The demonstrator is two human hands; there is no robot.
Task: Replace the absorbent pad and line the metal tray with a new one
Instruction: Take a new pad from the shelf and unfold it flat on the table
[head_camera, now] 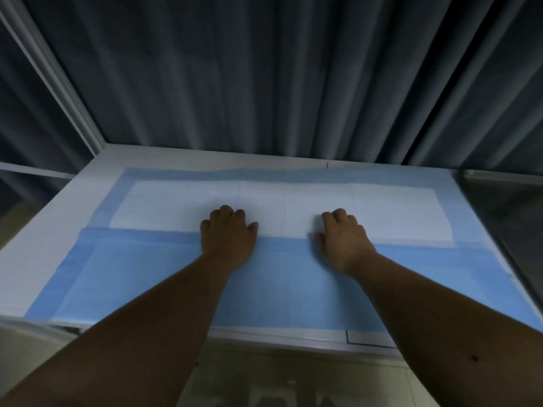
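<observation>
The blue-and-white absorbent pad (293,289) is pressed onto the tray (38,248) by left hand (227,233) and right hand (342,239), fingers curled, nothing gripped.

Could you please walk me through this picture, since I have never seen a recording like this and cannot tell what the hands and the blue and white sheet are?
There is no machine here: a person works with bare hands, and the single picture comes from a camera worn on their head, looking forward and down.

The left hand and the right hand both rest palm down, fingers curled, on an absorbent pad. The pad has a white middle and a blue border. Its near half shows only blue, so it appears to be folded over, and both hands sit along that fold line.

The pad lies on a pale flat surface, probably the metal tray, whose rim shows on the left. Dark curtains hang behind. Neither hand clearly grips anything; they seem to press or smooth the pad.
</observation>
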